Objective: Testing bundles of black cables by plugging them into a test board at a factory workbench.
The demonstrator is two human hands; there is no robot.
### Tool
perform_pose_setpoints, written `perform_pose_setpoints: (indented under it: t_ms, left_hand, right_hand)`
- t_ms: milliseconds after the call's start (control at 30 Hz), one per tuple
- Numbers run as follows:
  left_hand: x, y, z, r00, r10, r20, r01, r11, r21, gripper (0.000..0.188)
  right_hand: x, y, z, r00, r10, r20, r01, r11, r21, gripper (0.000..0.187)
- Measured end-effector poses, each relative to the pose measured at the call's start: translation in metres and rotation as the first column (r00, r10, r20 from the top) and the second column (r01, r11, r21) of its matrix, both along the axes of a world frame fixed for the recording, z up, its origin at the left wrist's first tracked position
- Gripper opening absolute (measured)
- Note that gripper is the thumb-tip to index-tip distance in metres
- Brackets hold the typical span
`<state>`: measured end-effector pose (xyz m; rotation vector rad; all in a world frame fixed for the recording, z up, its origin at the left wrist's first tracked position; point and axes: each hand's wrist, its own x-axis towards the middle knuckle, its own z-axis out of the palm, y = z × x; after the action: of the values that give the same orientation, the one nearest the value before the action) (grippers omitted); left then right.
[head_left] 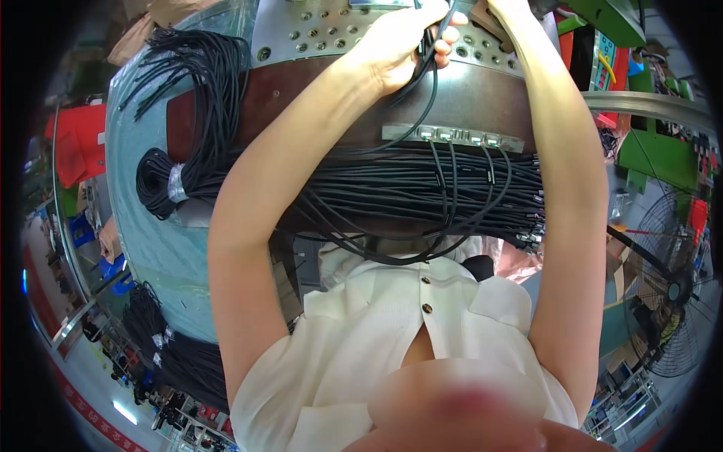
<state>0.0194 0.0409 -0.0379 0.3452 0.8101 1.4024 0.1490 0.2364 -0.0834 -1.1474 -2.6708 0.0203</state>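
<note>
My left hand [403, 45] is at the top, its fingers wrapped round black cables [428, 56]. From it a cable bends down past a metal connector strip [392, 132]. Several thin cables [439, 173] are seated in the strip's white sockets and loop down toward my body. Below the strip a thick bundle of black cables [361, 184] lies across the bench, metal plug ends at its right. My right hand [506, 6] reaches to the top edge beside a brown piece [489, 19]; its fingers are cut off by the frame.
A metal plate with round holes [301, 34] lies at the back of the brown bench [271, 90]. Tied cable coils [169, 184] rest at left on a pale green covered table [181, 264]. More cables [151, 324] lie lower left. A black fan [670, 286] stands at right.
</note>
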Motion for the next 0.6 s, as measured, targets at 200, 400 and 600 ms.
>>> perform_pose_setpoints:
  t_ms: [200,400,600]
  left_hand:
    - [0.004,-0.054,0.029,0.998,-0.045,0.054,0.052,0.991,-0.125,0.041]
    - [0.012,-0.114,0.048,0.963,-0.231,0.141,0.245,0.966,-0.086,0.029]
    - [-0.124,-0.188,0.081,0.608,0.623,-0.492,-0.657,0.743,0.129,0.043]
  right_hand:
    - [0.004,-0.082,0.046,0.913,0.254,-0.318,-0.113,0.910,0.399,0.023]
    - [0.011,-0.120,0.061,0.853,0.137,-0.504,-0.335,0.884,-0.327,0.028]
    - [0.057,-0.115,0.030,0.875,0.374,-0.307,-0.395,0.918,-0.010,0.038]
